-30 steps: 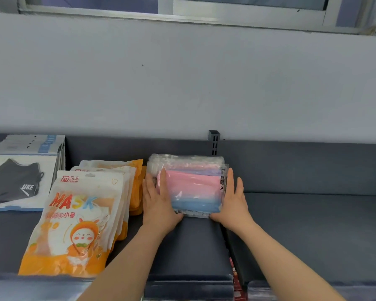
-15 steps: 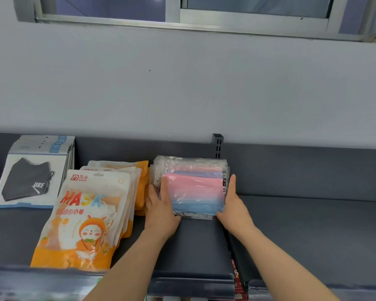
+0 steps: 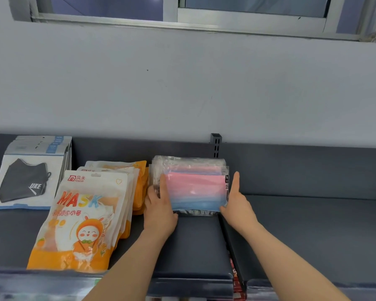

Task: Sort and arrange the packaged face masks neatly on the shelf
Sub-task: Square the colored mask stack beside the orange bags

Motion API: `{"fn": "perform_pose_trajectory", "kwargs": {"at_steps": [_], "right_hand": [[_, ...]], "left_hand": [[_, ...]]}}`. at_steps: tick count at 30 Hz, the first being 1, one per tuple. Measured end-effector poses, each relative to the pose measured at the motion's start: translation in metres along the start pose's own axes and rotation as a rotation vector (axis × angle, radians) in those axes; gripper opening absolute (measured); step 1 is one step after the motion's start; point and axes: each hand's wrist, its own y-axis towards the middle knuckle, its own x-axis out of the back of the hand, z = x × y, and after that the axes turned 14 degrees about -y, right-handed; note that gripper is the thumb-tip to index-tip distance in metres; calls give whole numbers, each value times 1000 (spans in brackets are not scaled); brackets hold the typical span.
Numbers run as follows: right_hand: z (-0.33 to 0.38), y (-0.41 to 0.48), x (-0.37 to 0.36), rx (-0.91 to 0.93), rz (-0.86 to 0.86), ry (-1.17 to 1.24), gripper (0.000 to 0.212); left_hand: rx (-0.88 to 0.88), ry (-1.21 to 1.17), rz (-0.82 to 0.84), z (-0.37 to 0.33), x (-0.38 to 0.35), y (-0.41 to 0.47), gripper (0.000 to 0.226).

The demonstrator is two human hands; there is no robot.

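Observation:
A stack of clear packs with pink and blue masks (image 3: 193,187) lies flat near the back of the dark grey shelf (image 3: 313,231). My left hand (image 3: 160,211) presses against the stack's left side, with the thumb resting on the top pack. My right hand (image 3: 237,203) lies flat against the stack's right edge, fingers extended. To the left lies a fanned pile of orange "MASK" pouches with a cartoon figure (image 3: 83,222). At the far left sits a stack of white packs showing a black mask (image 3: 28,177).
The shelf's right section is bare dark surface. A slotted upright post (image 3: 215,144) stands behind the pink stack at the grey wall. A seam between shelf sections (image 3: 232,253) runs toward me below my right hand. A window frame (image 3: 204,20) runs along the top.
My hands stay on both sides of the pink and blue stack. My right hand has shifted a little toward its front corner, and the view has tilted slightly upward.

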Motion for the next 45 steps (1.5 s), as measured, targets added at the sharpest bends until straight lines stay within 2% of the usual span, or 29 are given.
{"fn": "perform_pose_trajectory", "kwargs": {"at_steps": [5,9,16,27,35,39,45], "right_hand": [[-3,-13,-1,17,4,78,111],[1,-20,4,64,-34,96,102],[1,-27,9,114,-43,-9,102],[-3,-32,9,78,-28,10,115],[2,-38,-5,-53,61,208,111],[0,-35,-5,-106,88,265,106],[2,-31,-6,-119,114,362,114]], "left_hand": [[-18,32,12,2,3,-3,116],[-34,42,-4,0,7,-4,109],[-48,46,12,-1,13,-10,107],[9,-3,24,-5,14,-26,105],[135,-153,54,-1,24,-35,84],[140,-223,41,0,29,-30,91],[118,-299,58,2,23,-16,104]]}}
